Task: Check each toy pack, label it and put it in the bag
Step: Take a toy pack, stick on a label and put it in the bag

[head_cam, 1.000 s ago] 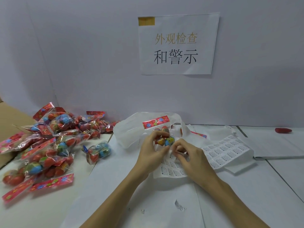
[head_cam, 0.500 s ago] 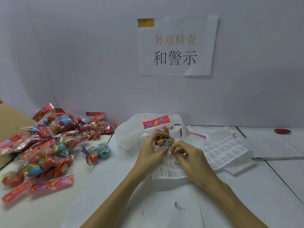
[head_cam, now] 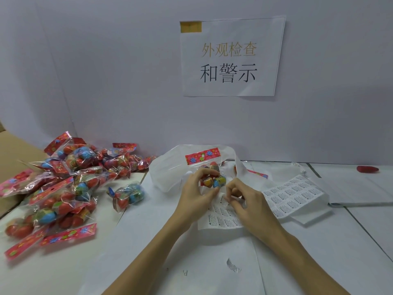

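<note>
Over label sheet [head_cam: 221, 220]: left hand [head_cam: 195, 196] grips one toy pack [head_cam: 210, 175]; right hand [head_cam: 248, 203] seemingly pinches label.

The left hand [head_cam: 196, 192] covers the lower part of the toy pack [head_cam: 209, 171], so the toys under its palm are out of sight. The right hand [head_cam: 247, 202] hides its own fingertips, curled over the label sheet [head_cam: 221, 218], and whether they pinch a label is unclear. Print on the sheet past the right hand is too small to read. Far left of the left hand, the pile of toy packs [head_cam: 63, 188] runs off the frame edge. Both forearms are cut off at the bottom.
</note>
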